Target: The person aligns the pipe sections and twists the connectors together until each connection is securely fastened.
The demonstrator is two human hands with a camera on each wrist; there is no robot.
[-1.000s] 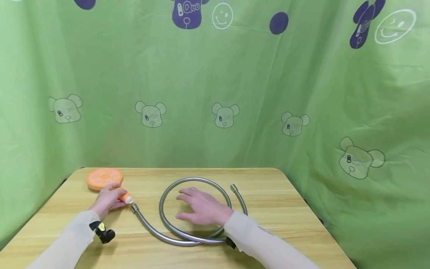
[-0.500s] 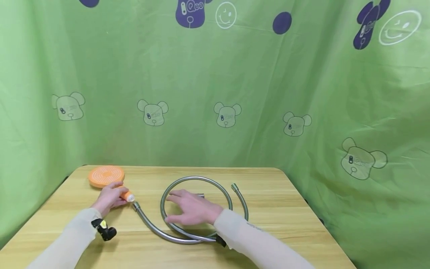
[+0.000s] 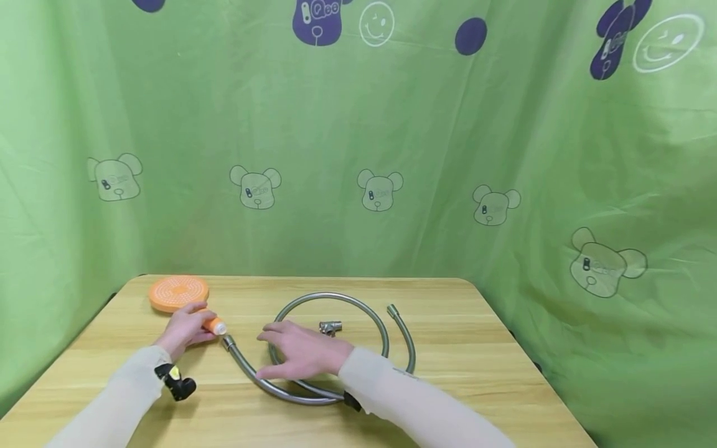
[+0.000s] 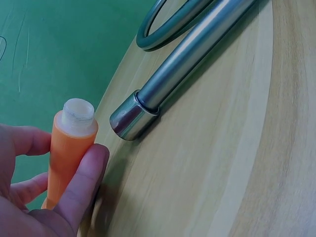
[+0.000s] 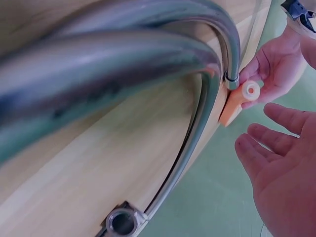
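Left hand (image 3: 183,328) curls its fingers and thumb (image 4: 81,185) around the orange handle of a shower head (image 3: 178,294), gripping it near the threaded white end (image 4: 78,109), which points toward the middle of the table. The round orange spray face lies flat on the wood at the far left corner, beyond the knuckles. Just beside that threaded end, not touching it, lies the metal nut (image 4: 129,118) at one end of a silver shower hose (image 3: 336,298).

Right hand (image 3: 299,351) hovers low over the near left part of the hose with its fingers spread and nearly straight, holding nothing; its fingertips (image 5: 256,153) point toward the left hand. Whether the palm actually rests on the hose cannot be told.

From the nut the hose runs toward the person, passes under the right hand, and coils into one wide loop on the wooden table (image 3: 476,348). Its other end, with a second nut (image 3: 392,309), lies to the right of the loop. Inside the loop, just beyond the right hand's fingers, sits a small metal fitting (image 3: 330,326).

A pale sleeve (image 3: 403,398) covers each forearm, and a small black device (image 3: 176,382) is strapped at the left wrist. Green cloth printed with bears (image 3: 379,190) hangs behind and to both sides of the table.
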